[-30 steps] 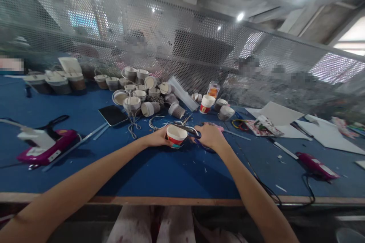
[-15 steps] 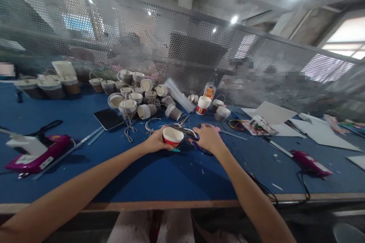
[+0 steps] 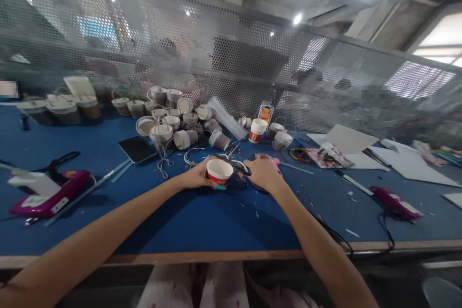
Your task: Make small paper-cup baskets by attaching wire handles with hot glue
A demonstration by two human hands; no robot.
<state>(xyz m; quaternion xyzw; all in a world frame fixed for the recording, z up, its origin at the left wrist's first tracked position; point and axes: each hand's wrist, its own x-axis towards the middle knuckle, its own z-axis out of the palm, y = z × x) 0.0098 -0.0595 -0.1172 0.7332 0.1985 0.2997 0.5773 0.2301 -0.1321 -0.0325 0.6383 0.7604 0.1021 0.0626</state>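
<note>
My left hand (image 3: 198, 176) is wrapped round a red and white paper cup (image 3: 218, 173), its open mouth tilted toward me. In my right hand (image 3: 263, 173) is a pair of scissors (image 3: 240, 167), the fingers closed about the handles. The blades point left and reach the far side of the cup's rim; whether they touch it I cannot make out. Bits of pale string (image 3: 231, 151) lie just beyond the cup. A stack of matching paper cups (image 3: 258, 131) stands farther back, in front of an upright phone (image 3: 266, 113).
String-wrapped small buckets (image 3: 162, 134) crowd the back left, near a black tablet-like slab (image 3: 137, 149). Purple tools lie on both sides, one at left (image 3: 50, 195) and one at right (image 3: 396, 201) with a cord. White sheets (image 3: 411, 159) cover the far right. A perforated screen (image 3: 245, 62) rises behind.
The scissors have shifted slightly, with their blades closer to the cup's rim. The cup is still in my left hand, and the view has moved a little.
</note>
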